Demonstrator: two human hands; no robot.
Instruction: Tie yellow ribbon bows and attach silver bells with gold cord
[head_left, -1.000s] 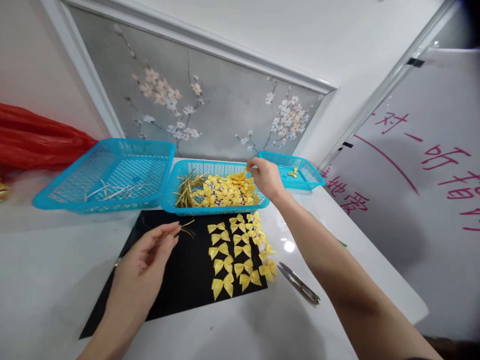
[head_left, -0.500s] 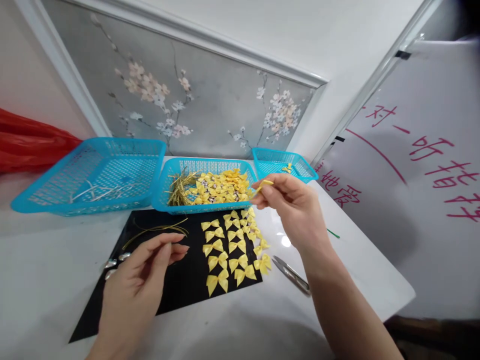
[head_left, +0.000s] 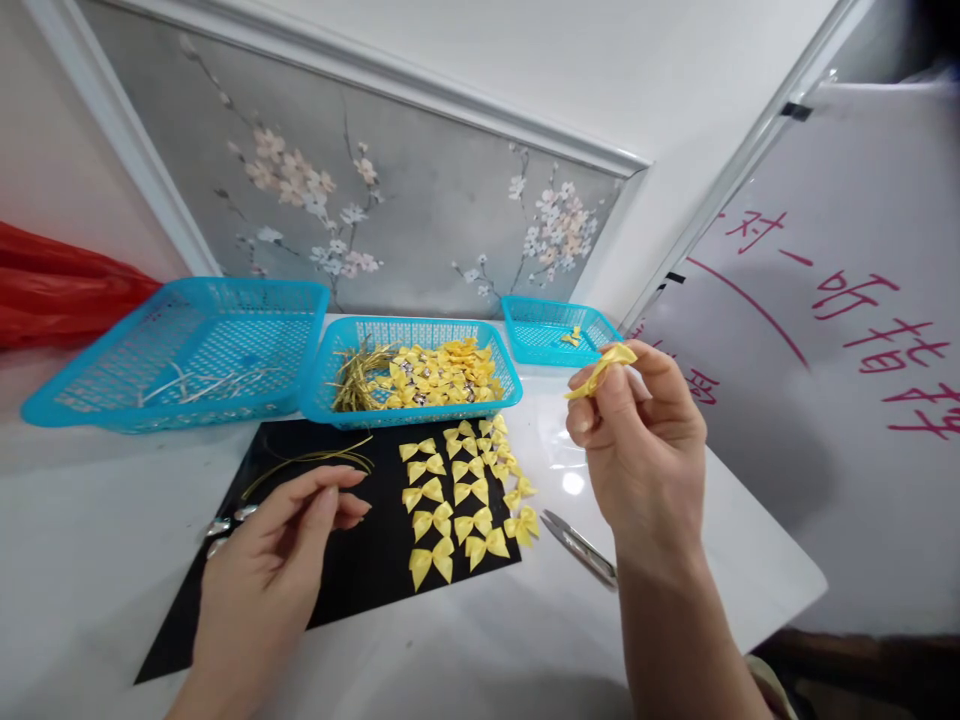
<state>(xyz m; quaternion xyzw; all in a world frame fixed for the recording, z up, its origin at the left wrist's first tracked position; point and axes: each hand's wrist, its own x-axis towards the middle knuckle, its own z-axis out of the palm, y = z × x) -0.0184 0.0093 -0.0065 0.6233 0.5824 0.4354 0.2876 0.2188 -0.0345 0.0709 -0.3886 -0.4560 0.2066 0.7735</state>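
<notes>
The right hand (head_left: 649,440) pinches 1 yellow ribbon bow (head_left: 616,355) between thumb and fingers, up over the right part of the white table (head_left: 420,660). The table's edge and corner are past the right wrist. The left hand (head_left: 270,560) is over the black sheet (head_left: 360,580), its thumb near its pointing finger; whether it holds anything cannot be told. Thin gold ties (head_left: 319,456) are just behind its fingertips. Black sheet shows between the left hand and the laid-out yellow bows (head_left: 433,521), so there is room to move. Metal thread snips (head_left: 577,548) lie just beside those bows, near the right arm. The middle blue basket (head_left: 420,414) sits just behind the sheet. A second ago, the right hand was at that basket's bows; now it is farther right with the bow, while the left hand stays over the sheet.
</notes>
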